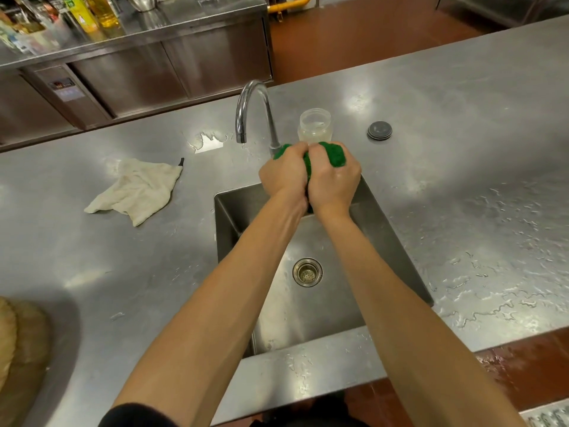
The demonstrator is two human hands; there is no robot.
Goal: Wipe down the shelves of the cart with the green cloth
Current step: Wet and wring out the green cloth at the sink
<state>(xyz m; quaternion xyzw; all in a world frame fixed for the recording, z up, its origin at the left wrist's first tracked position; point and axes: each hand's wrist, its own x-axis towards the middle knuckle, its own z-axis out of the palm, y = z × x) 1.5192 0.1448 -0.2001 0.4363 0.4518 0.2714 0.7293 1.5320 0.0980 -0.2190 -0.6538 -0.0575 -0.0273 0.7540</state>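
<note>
Prep step, not wiping yet. Both hands are over the far end of the sink [234, 211], just below the tap [255, 112], wringing the cloth [334, 155]. Left hand [284, 174] and right hand [334, 177] sit knuckle to knuckle, fingers curled tight round the bunched green wad; cloth shows at both outer ends and between the palms. No water visible from the tap spout.

Cart isn't in view, so I judge zero shelves done.

Around: steel counter [462, 103] is wet, puddles to the right of the sink and a patch by the tap base. A clear jar [314, 126] stands just behind the hands. Grey plug [379, 130] lies further right. Beige rag [138, 189] lies crumpled on the left, well apart from the sink. Drain strainer [307, 271] sits in the sink floor.

Next move, as I read it: finish the squeeze over the sink so drips land there, keep the cloth in one hand, then turn and find the cart. Cloth should be damp, not dripping. Watch the jar, it's close to the knuckles.
</note>
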